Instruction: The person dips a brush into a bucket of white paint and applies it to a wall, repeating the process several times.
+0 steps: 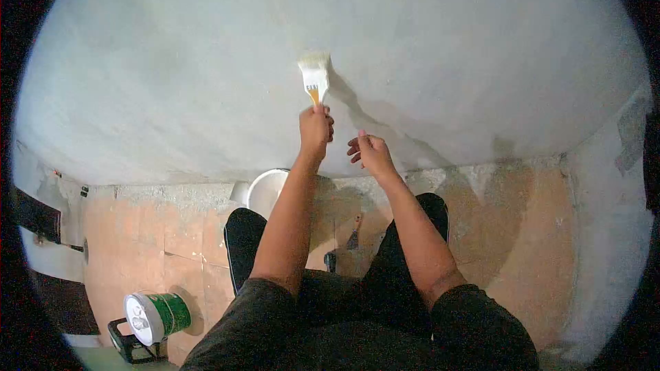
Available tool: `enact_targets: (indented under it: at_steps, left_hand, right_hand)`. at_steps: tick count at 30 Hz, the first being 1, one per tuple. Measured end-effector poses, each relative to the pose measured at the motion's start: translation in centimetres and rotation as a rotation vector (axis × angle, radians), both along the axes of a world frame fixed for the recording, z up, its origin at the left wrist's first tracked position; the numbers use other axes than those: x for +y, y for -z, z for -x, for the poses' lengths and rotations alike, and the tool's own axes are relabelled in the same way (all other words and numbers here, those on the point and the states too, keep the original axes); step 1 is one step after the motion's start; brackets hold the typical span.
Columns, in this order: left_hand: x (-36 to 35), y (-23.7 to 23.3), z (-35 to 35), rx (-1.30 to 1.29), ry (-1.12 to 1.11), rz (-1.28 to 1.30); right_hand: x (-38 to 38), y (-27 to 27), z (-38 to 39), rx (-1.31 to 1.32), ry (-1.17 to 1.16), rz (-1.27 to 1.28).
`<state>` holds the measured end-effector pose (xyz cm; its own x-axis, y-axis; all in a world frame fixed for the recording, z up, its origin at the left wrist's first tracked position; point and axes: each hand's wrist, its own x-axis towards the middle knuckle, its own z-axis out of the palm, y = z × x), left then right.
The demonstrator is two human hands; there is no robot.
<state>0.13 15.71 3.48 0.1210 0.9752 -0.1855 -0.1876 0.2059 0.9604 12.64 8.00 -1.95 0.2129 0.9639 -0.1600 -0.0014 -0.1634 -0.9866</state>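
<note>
My left hand [316,129] is closed around the handle of a wide paintbrush [315,82], held upright with its bristles up against the pale wall [447,41]. White paint covers most of the brush head, and a yellow-orange part of the handle shows above my thumb. To the right and slightly lower, my right hand [370,152] hangs in front of the wall, its fingers loosely bent and apart, holding nothing. Below my left hand a round white container [268,189] stands at the wall's foot, partly hidden by my forearm.
A green and white paint bucket [168,312] is at the lower left beside a black frame-like object [130,347]. Between my legs, a small tool with a reddish handle [356,225] lies on the orange-brown floor [522,233]. Another wall [608,233] rises along the right.
</note>
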Motion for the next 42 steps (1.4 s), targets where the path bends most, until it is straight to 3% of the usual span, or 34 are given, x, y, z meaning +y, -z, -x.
enact_targets:
  at_steps: [2,3,4,6,10,11,13,14,18,19,23,25,28,30,35,38,42]
  left_hand:
    - [-0.9,2.5,0.8,-0.021,0.063,0.059]
    - [-0.9,3.5,1.3,-0.073,0.125,0.233]
    - [-1.3,3.3,1.9,-0.124,0.187,0.406]
    - [-1.4,2.7,3.1,-0.137,0.246,0.451]
    - [-1.9,-3.9,5.0,-0.164,0.410,0.344]
    - [-2.2,-6.6,4.7,-0.055,0.331,0.210]
    - [1.5,-9.1,5.9,-0.102,0.412,0.301]
    - [0.6,-12.2,5.7,-0.008,0.408,0.212]
    - [1.2,-17.8,5.6,-0.145,0.438,0.285]
    - [1.3,-18.5,6.0,-0.042,0.487,0.135]
    - [-0.3,-22.0,6.5,-0.059,0.447,0.080]
    - [-1.9,-22.3,6.5,0.055,0.322,-0.165]
    - [-3.4,-20.8,5.9,0.120,0.220,-0.247]
    - [-3.3,-18.5,5.7,0.017,0.240,-0.260]
    - [0.2,-7.7,3.0,0.221,0.099,-0.207]
    - [-0.4,-3.8,2.1,0.298,0.079,-0.220]
    - [-1.8,2.3,1.9,0.376,0.076,-0.023]
  right_hand:
    - [0.0,-0.3,0.3,-0.040,-0.008,0.027]
    - [-0.2,-0.6,0.6,-0.006,0.010,0.015]
    - [-0.4,-0.7,0.7,-0.010,0.005,0.010]
    - [-0.2,-0.7,0.8,-0.043,0.006,0.069]
    - [-0.8,0.7,1.0,-0.044,-0.022,0.115]
    - [-1.0,0.4,1.1,-0.043,-0.048,0.116]
    - [-1.1,0.6,1.4,-0.061,-0.046,0.109]
    - [-1.1,0.8,1.4,-0.078,-0.042,0.103]
    - [-1.2,0.9,1.9,-0.074,-0.038,0.045]
    - [-1.2,0.9,2.1,-0.064,-0.023,0.068]
    - [-0.5,2.5,1.9,-0.047,-0.068,0.018]
    - [-0.2,2.4,2.2,-0.058,-0.061,0.031]
    - [-0.3,1.9,2.3,-0.105,-0.038,0.045]
    - [-0.6,1.7,2.4,-0.077,-0.031,-0.019]
    - [-0.5,0.8,2.7,-0.130,-0.055,0.114]
    - [-0.6,0.4,2.7,-0.108,-0.050,0.110]
    - [-0.7,0.5,2.5,-0.135,-0.059,0.108]
